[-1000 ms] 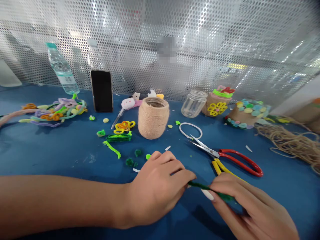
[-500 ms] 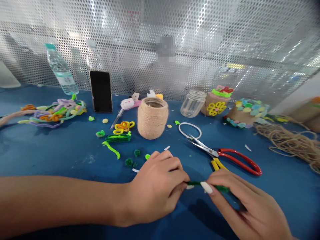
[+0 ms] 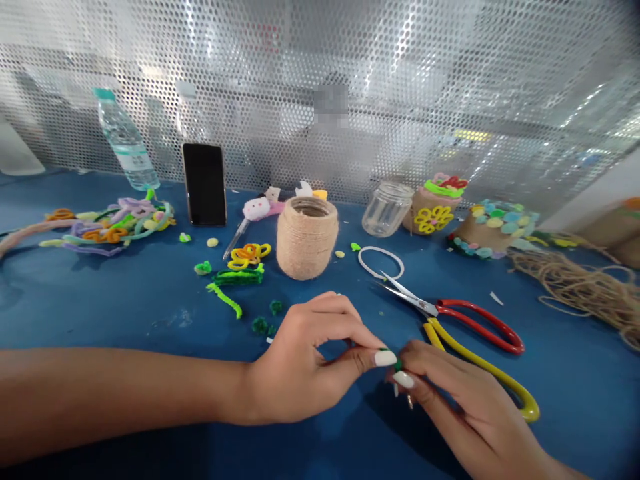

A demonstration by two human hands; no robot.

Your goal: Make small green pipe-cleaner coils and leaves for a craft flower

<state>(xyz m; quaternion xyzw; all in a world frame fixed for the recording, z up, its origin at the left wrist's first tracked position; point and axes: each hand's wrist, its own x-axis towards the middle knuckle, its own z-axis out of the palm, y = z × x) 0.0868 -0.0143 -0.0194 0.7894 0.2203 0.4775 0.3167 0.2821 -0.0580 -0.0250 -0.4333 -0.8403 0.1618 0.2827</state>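
Observation:
Between my two hands, a dark green pipe cleaner (image 3: pixel 398 365) shows only as a small bit; the fingers hide the rest. My left hand (image 3: pixel 320 360) pinches it from the left, thumb and forefinger pressed together. My right hand (image 3: pixel 465 407) pinches it from the right, its fingertips almost touching the left ones. Just beyond the right hand lie scissors (image 3: pixel 425 307) with one red and one yellow handle, blades apart. A twine-wrapped jar (image 3: pixel 307 240) stands upright beyond the left hand. Small dark green tufts (image 3: pixel 260 325) lie beside the left hand.
Bright and dark green pipe cleaners (image 3: pixel 237 275) and a yellow-orange loop flower (image 3: pixel 249 255) lie left of the jar. Behind are a phone (image 3: pixel 205 185), a water bottle (image 3: pixel 127 150) and a glass jar (image 3: pixel 387 210). Loose twine (image 3: pixel 580 287) lies at the right, near a decorated jar (image 3: pixel 433 210).
My hands have come closer together, and the length of green pipe cleaner that showed between them is now mostly hidden. My left hand has turned, its thumbnail now showing. The yellow scissor handle is uncovered.

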